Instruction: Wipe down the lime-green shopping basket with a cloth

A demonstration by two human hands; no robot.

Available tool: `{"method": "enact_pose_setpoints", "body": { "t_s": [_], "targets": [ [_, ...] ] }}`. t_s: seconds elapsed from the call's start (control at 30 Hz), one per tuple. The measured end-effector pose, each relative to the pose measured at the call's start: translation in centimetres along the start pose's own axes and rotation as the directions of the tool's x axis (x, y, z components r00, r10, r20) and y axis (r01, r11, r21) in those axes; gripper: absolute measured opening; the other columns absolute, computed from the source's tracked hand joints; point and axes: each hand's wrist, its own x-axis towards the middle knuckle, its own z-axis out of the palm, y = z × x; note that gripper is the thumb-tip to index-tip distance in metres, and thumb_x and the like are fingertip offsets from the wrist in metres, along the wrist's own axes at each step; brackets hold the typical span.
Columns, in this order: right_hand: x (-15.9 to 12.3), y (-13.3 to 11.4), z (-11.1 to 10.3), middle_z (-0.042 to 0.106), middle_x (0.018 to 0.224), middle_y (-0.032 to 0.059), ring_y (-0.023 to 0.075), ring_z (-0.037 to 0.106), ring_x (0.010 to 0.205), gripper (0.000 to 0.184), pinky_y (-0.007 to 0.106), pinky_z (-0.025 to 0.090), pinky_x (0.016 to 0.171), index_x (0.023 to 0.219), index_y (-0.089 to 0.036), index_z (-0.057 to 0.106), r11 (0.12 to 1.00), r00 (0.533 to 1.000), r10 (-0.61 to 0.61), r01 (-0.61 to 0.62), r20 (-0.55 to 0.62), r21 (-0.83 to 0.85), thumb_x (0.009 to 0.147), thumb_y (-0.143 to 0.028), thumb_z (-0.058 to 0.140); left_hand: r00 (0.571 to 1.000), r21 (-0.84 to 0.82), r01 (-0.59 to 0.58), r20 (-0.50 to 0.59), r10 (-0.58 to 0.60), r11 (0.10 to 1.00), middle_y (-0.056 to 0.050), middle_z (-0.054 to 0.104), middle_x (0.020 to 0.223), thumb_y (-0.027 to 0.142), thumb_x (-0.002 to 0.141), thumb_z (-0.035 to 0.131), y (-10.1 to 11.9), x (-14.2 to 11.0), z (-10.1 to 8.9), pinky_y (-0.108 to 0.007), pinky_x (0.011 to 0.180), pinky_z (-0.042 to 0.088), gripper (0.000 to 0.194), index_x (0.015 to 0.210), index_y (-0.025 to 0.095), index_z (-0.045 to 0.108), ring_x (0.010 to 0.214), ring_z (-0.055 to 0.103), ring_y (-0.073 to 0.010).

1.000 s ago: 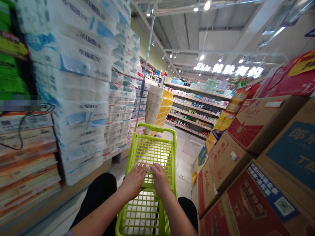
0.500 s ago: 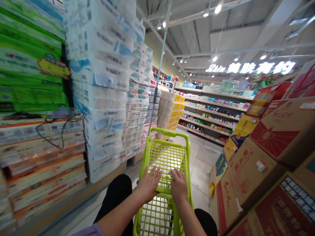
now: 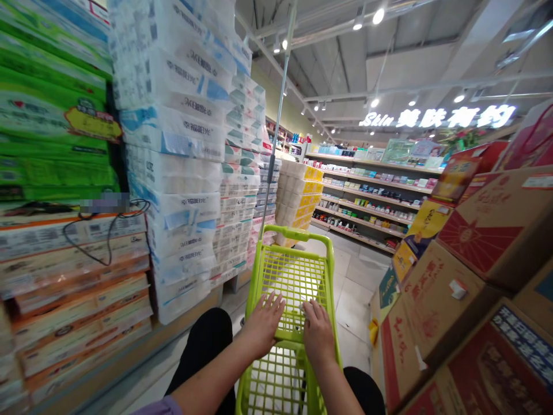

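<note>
A lime-green plastic shopping cart point(image 3: 298, 268) with grid panels stands right in front of me, between my black-clad knees. Across its left side lies my left hand point(image 3: 264, 323), fingers stretched forward and slightly apart over the grid. My right hand point(image 3: 318, 329) rests palm down on the cart's right side, its fingers also extended. Neither hand is wrapped around anything. A thin metal pole point(image 3: 279, 115) rises by the cart's far left corner. The undersides of both palms are hidden.
Tall stacks of wrapped tissue rolls point(image 3: 185, 150) and green packs point(image 3: 52, 132) line the left. Piled cardboard boxes point(image 3: 449, 294) flank the right side. Tiled floor point(image 3: 352, 300) shows between, leading to shelves of small goods point(image 3: 367, 193) under a lit sign point(image 3: 438, 117).
The view has shifted very slightly. My right hand sits a little further right and lower on the cart; my left hand stays almost in place, fingers still extended.
</note>
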Motion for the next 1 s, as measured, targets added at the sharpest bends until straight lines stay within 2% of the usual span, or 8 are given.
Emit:
{"method": "enact_pose_setpoints", "body": {
  "t_s": [0.13, 0.33, 0.47, 0.53, 0.7, 0.77, 0.9, 1.0],
  "targets": [
    [-0.3, -0.7, 0.1, 0.062, 0.120, 0.0027, 0.0212, 0.051, 0.115, 0.045, 0.038, 0.042, 0.100, 0.112, -0.028, 0.064, 0.981, 0.983, -0.164, 0.154, 0.078, 0.118, 0.082, -0.004, 0.041, 1.000, -0.006, -0.004, -0.011, 0.004, 1.000, -0.011, 0.010, 0.157, 0.031, 0.076, 0.062, 0.0, -0.1, -0.2, -0.050, 0.118, 0.009, 0.086, 0.149, 0.016, 0.018, 0.145, 0.001, -0.0296],
    [-0.1, -0.8, -0.3, 0.062, 0.118, 0.0096, 0.0261, 0.051, 0.114, 0.037, 0.045, 0.042, 0.099, 0.109, -0.021, 0.065, 0.999, 0.997, 0.022, -0.019, -0.069, 0.046, 0.083, -0.007, 0.042, 1.000, 0.006, 0.013, 0.012, -0.013, 1.000, -0.012, 0.009, 0.157, 0.028, 0.075, 0.060, 0.2, -0.3, -0.6, -0.048, 0.119, 0.008, 0.086, 0.148, 0.012, 0.017, 0.145, 0.001, -0.0290],
    [-0.2, -2.0, -1.0, 0.064, 0.114, 0.0034, 0.0210, 0.054, 0.108, 0.042, 0.037, 0.044, 0.097, 0.106, -0.026, 0.065, 0.977, 0.986, -0.162, 0.155, 0.043, 0.145, 0.080, -0.003, 0.042, 1.000, 0.015, -0.003, -0.015, 0.003, 1.000, -0.011, 0.010, 0.157, 0.030, 0.078, 0.058, 0.0, -0.2, -0.2, -0.049, 0.119, 0.009, 0.082, 0.148, 0.014, 0.019, 0.145, 0.001, -0.0290],
    [-0.2, -2.5, -1.2, 0.064, 0.114, 0.0017, 0.0201, 0.054, 0.109, 0.043, 0.037, 0.043, 0.100, 0.107, -0.028, 0.064, 0.965, 0.977, -0.207, 0.196, 0.048, 0.171, 0.079, -0.003, 0.043, 0.999, 0.012, -0.015, -0.036, 0.015, 1.000, -0.010, 0.011, 0.157, 0.031, 0.079, 0.056, -0.1, -0.2, -0.1, -0.050, 0.118, 0.009, 0.079, 0.148, 0.015, 0.020, 0.145, 0.002, -0.0288],
    [0.0, -1.6, -1.3, 0.064, 0.114, 0.0074, 0.0253, 0.052, 0.111, 0.037, 0.044, 0.043, 0.097, 0.106, -0.023, 0.065, 0.998, 0.997, 0.028, -0.024, -0.077, 0.051, 0.081, -0.006, 0.044, 1.000, 0.032, 0.001, -0.014, 0.000, 0.999, -0.012, 0.013, 0.157, 0.029, 0.074, 0.064, 0.1, -0.1, -0.1, -0.050, 0.118, 0.009, 0.088, 0.148, 0.015, 0.020, 0.145, 0.005, -0.0303],
    [-0.1, -1.6, -1.4, 0.064, 0.113, 0.0065, 0.0242, 0.053, 0.110, 0.038, 0.042, 0.044, 0.096, 0.106, -0.023, 0.065, 0.999, 0.999, -0.005, 0.007, -0.043, 0.049, 0.080, -0.004, 0.043, 1.000, 0.043, 0.005, -0.014, -0.004, 0.999, -0.013, 0.014, 0.157, 0.028, 0.073, 0.066, 0.2, 0.0, -0.1, -0.050, 0.118, 0.010, 0.088, 0.148, 0.015, 0.021, 0.145, 0.006, -0.0306],
    [-0.1, -2.6, -1.3, 0.064, 0.114, 0.0014, 0.0204, 0.053, 0.108, 0.044, 0.037, 0.044, 0.096, 0.105, -0.027, 0.065, 0.978, 0.982, -0.183, 0.176, 0.053, 0.114, 0.078, -0.001, 0.042, 0.998, 0.056, -0.015, -0.055, 0.018, 0.998, -0.012, 0.014, 0.157, 0.027, 0.076, 0.062, 0.2, -0.1, 0.1, -0.051, 0.118, 0.012, 0.083, 0.147, 0.018, 0.022, 0.145, 0.007, -0.0301],
    [0.0, -2.3, -1.4, 0.063, 0.116, 0.0028, 0.0217, 0.052, 0.110, 0.044, 0.039, 0.043, 0.098, 0.107, -0.027, 0.064, 0.996, 0.997, -0.073, 0.073, 0.005, 0.053, 0.080, -0.002, 0.042, 0.997, 0.078, -0.015, -0.069, 0.021, 0.997, -0.011, 0.015, 0.157, 0.028, 0.075, 0.064, 0.1, -0.1, 0.5, -0.052, 0.117, 0.012, 0.085, 0.148, 0.018, 0.022, 0.145, 0.007, -0.0298]
  ]
}}
